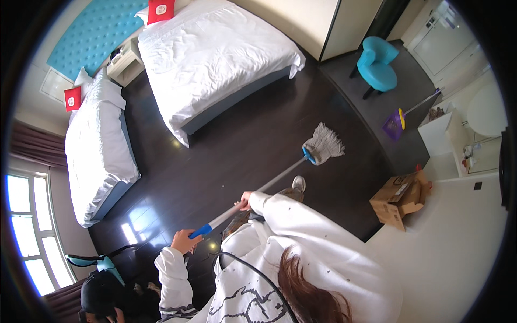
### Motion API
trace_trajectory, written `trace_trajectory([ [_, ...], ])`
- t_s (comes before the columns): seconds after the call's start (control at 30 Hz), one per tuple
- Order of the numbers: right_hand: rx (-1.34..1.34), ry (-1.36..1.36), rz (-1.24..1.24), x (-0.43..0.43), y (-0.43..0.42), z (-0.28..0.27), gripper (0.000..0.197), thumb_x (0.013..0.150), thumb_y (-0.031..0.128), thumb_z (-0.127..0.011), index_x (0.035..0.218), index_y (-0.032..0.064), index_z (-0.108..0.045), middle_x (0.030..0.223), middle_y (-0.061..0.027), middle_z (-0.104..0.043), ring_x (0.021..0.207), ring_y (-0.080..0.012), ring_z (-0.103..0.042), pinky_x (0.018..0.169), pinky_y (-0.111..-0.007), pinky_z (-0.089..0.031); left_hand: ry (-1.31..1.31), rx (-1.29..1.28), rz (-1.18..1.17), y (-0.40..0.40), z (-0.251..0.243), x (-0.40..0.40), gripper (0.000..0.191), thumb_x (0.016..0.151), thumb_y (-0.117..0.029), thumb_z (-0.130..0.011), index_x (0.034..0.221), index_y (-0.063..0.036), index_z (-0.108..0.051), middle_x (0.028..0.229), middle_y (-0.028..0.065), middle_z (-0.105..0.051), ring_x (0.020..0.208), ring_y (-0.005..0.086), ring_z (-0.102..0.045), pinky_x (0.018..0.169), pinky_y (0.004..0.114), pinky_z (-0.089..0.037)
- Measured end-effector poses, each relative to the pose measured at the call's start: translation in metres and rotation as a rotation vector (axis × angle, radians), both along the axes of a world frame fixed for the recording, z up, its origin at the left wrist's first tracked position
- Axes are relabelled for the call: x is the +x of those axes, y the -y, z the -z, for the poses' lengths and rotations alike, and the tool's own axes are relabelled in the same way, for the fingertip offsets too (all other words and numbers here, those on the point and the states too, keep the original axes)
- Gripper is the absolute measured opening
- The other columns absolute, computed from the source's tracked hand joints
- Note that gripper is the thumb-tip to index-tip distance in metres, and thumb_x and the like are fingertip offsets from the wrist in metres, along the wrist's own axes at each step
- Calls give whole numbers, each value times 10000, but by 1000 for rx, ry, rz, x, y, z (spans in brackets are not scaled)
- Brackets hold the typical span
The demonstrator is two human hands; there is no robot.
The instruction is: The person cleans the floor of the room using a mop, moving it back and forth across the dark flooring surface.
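Note:
A string mop (pixel 324 144) with a blue socket and a long metal handle lies across the view, its grey strands on the dark floor (pixel 226 161). My left hand (pixel 185 241) grips the blue end of the handle, at the lower left. Farther along the shaft, my right hand (pixel 245 201) is closed around it, close to my body. Both arms wear white sleeves. The mop head is spread ahead of my shoe (pixel 299 183). Parts of the fingers of both hands are hidden.
Two beds with white covers (pixel 218 52) (pixel 97 149) stand at the left and top. At the right are a turquoise chair (pixel 377 68), a purple dustpan (pixel 392 126) and an open cardboard box (pixel 398 198). A person in dark clothes (pixel 99 294) is at the lower left.

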State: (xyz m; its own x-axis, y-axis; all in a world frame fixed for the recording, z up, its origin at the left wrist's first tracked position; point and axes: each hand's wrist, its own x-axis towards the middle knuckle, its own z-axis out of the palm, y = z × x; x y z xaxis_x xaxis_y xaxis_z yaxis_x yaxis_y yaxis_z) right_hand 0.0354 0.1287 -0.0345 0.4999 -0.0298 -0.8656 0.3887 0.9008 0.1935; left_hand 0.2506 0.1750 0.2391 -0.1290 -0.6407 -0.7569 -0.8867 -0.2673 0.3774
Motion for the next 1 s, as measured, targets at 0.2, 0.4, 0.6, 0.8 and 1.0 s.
trace_trajectory([
  [0.2,125,107,212,-42,4,82,210,634,-6,-363,835,-56,-394,881,-169,-469,848,-267,-471,745,-403,-372,-10,-2,27,23,-16,-47,273,610,-215,-582,765,8,-567,478,42,-505,403,110,-500,407,217,-410],
  [0.4,-70,-55,247,-128,38,-18,245,639,-9,-371,877,-56,-403,925,-167,-459,877,-270,-466,771,-406,-372,18,-64,113,63,-19,-131,280,611,-259,-570,736,-8,-577,481,51,-510,424,121,-508,449,240,-418],
  [0.6,-69,-50,811,-268,60,-9,153,725,58,-383,842,-39,-368,853,-160,-459,805,-249,-484,725,-372,-404,-162,-12,312,123,58,-291,292,622,-311,-549,605,-19,-556,456,46,-498,416,126,-508,448,241,-416],
  [0.8,-302,-130,839,-384,52,-32,148,756,108,-411,818,-24,-383,875,-156,-473,869,-257,-469,765,-382,-383,-279,135,297,156,157,-449,291,642,-324,-519,657,-36,-554,479,35,-483,396,111,-474,381,233,-384],
  [1.0,-321,-79,929,-384,38,-53,190,714,149,-470,827,27,-377,906,-173,-487,876,-284,-473,776,-444,-344,-213,98,280,151,164,-479,287,647,-332,-515,721,-62,-578,479,18,-464,368,103,-443,365,219,-377],
])
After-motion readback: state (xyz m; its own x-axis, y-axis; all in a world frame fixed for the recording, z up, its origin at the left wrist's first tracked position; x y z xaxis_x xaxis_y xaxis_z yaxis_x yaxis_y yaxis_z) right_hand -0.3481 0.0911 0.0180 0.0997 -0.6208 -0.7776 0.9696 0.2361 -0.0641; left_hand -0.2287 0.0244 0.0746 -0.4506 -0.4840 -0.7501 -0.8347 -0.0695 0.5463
